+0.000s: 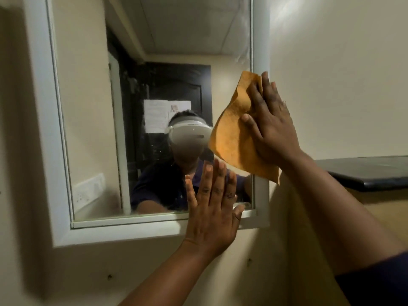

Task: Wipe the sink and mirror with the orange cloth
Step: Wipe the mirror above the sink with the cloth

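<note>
I saw the mirror [154, 102], white-framed on a beige wall, its top edge cut off from view. Against the mirror's right frame the orange cloth [234, 138] hung crumpled and mottled, its lower corner drooping past the frame. My right hand [271, 127] pressed it flat, fingers spread, hiding the cloth's right side. My left hand [212, 208] lay released, palm flat on the mirror's lower right corner. The sink was out of view.
</note>
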